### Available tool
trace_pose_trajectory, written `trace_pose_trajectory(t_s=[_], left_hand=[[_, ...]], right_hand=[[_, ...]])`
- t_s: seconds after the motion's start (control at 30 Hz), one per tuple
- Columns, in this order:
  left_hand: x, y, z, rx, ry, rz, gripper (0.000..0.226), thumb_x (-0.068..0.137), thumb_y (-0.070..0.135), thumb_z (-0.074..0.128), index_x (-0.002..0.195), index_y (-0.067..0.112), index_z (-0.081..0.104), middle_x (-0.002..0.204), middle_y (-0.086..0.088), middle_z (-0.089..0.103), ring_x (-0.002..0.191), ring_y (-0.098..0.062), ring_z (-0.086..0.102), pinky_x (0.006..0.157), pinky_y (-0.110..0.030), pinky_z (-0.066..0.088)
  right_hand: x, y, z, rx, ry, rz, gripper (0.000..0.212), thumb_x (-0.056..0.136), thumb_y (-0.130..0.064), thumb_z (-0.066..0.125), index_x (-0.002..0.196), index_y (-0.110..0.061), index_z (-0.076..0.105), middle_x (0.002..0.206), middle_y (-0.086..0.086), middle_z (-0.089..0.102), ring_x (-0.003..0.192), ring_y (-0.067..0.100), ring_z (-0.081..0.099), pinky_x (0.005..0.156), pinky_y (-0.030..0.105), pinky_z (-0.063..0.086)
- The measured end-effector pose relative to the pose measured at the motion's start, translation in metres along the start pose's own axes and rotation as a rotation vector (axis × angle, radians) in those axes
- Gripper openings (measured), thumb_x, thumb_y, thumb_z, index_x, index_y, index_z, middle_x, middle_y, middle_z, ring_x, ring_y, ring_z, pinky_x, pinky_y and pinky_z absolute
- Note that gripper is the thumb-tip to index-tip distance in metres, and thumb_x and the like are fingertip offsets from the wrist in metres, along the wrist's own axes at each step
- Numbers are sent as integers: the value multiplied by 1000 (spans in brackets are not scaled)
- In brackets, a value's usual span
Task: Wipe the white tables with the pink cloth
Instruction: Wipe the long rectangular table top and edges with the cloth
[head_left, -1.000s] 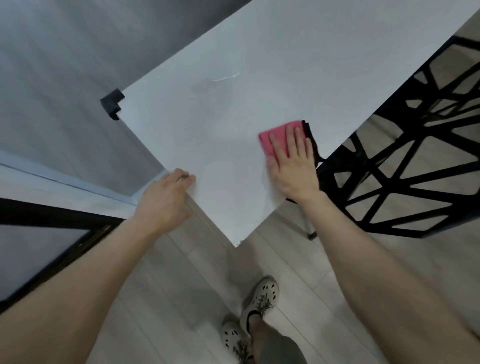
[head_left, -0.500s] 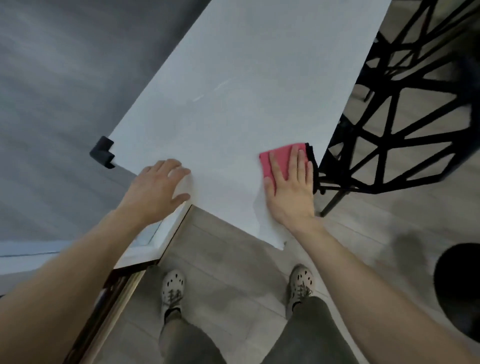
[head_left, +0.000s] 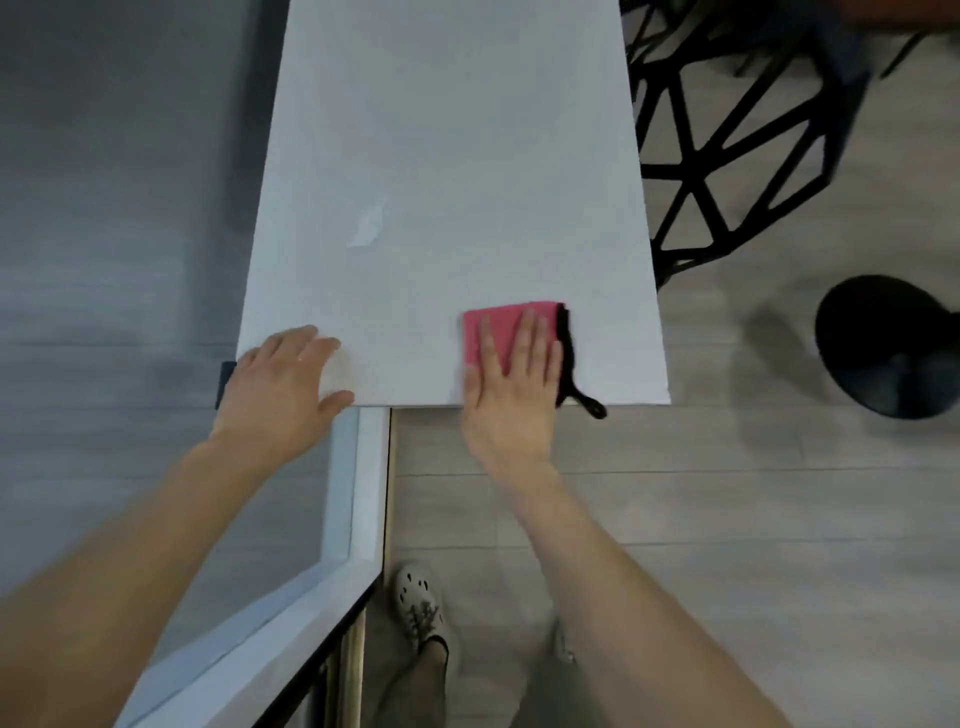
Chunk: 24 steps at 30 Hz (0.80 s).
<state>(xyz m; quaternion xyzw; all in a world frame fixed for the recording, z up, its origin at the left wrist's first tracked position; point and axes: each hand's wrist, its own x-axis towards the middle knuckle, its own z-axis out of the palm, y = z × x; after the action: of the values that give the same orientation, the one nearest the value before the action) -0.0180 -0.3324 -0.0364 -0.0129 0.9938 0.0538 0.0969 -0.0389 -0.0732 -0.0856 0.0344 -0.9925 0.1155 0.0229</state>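
Left of frame: blurred grey wall (head_left: 104, 208).
Lower left of centre: black corner guard (head_left: 226, 382). Touching it, left grip (head_left: 283, 384), flat with fingers straight and thumb apart, resting on the near left corner of the long white rectangular desk (head_left: 447, 156).
Centre: pale glossy smear (head_left: 370, 223) on the desk.
Lower centre: right grip (head_left: 514, 384), fingers straight and spread slightly, pressing the folded pink cloth with black trim (head_left: 498, 322) flat at the desk's near edge.
Upper right: black lattice-frame chair (head_left: 717, 156).
Right edge: black round base (head_left: 888, 348) on the grey plank floor (head_left: 727, 519).
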Motion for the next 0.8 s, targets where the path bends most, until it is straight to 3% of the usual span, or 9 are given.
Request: trace_pose_trajectory(t_s=[0.07, 0.13, 0.27, 0.33, 0.43, 0.5, 0.57, 0.7, 0.8], left_hand=[[6, -5, 0, -42, -9, 4, 67, 87, 48, 83, 142, 16, 61, 145, -9, 55, 131, -36, 51, 96, -58, 55], [13, -3, -3, -50, -6, -19, 66, 84, 51, 85, 138, 20, 62, 136, -4, 55, 124, -33, 52, 83, -53, 59], [18, 7, -4, -55, -56, -98, 64, 84, 48, 86, 136, 23, 58, 133, -1, 51, 123, -27, 49, 77, -45, 56], [20, 10, -5, -58, -83, -115, 65, 83, 46, 87, 136, 22, 57, 132, -2, 51, 122, -27, 49, 77, -45, 56], [24, 10, -4, -53, -109, -133, 68, 81, 44, 90, 135, 20, 57, 130, -4, 51, 120, -30, 49, 82, -49, 56], [25, 10, -2, -72, -105, -138, 68, 81, 41, 91, 136, 18, 57, 131, -5, 51, 120, -31, 49, 85, -49, 55], [24, 11, 1, -91, -97, -145, 66, 83, 39, 90, 137, 18, 57, 133, -5, 50, 121, -31, 48, 87, -47, 54], [18, 7, 9, -151, -80, -165, 65, 86, 35, 88, 140, 17, 56, 139, -4, 48, 128, -31, 45, 81, -45, 53], [16, 3, 14, -182, -72, -164, 66, 87, 34, 87, 143, 17, 55, 144, -3, 47, 133, -32, 44, 78, -44, 51]], right_hand=[[-22, -42, 6, 23, -111, -425, 56, 116, -40, 34, 170, -26, 31, 178, 21, 16, 167, 36, 7, 133, 57, 11], [-11, -9, 2, 22, -89, -554, 55, 115, -41, 37, 170, -31, 32, 180, 13, 16, 168, 30, 9, 135, 52, 12], [22, 89, -14, 17, -1, 142, 60, 113, -49, 27, 170, -31, 32, 179, 16, 15, 167, 32, 10, 132, 58, 16], [22, 48, -10, 1, 121, 321, 58, 113, -41, 34, 167, -23, 38, 175, 26, 22, 164, 42, 17, 131, 63, 18], [-1, -55, 6, 25, 35, -193, 55, 112, -31, 43, 166, -19, 42, 173, 27, 28, 163, 43, 21, 132, 62, 18], [6, -37, 16, 5, -58, -467, 53, 114, -36, 41, 167, -24, 40, 175, 19, 28, 165, 39, 18, 134, 58, 13], [39, 43, 21, -88, 47, -425, 46, 114, -28, 43, 159, -20, 53, 165, 20, 46, 158, 48, 31, 127, 67, 24], [58, 112, -12, 3, 52, 274, 58, 112, -37, 26, 167, -21, 39, 172, 28, 28, 162, 50, 18, 129, 68, 16], [12, -10, 6, -84, 5, -105, 63, 102, -23, 36, 164, -13, 43, 167, 29, 36, 160, 52, 22, 128, 70, 16]])
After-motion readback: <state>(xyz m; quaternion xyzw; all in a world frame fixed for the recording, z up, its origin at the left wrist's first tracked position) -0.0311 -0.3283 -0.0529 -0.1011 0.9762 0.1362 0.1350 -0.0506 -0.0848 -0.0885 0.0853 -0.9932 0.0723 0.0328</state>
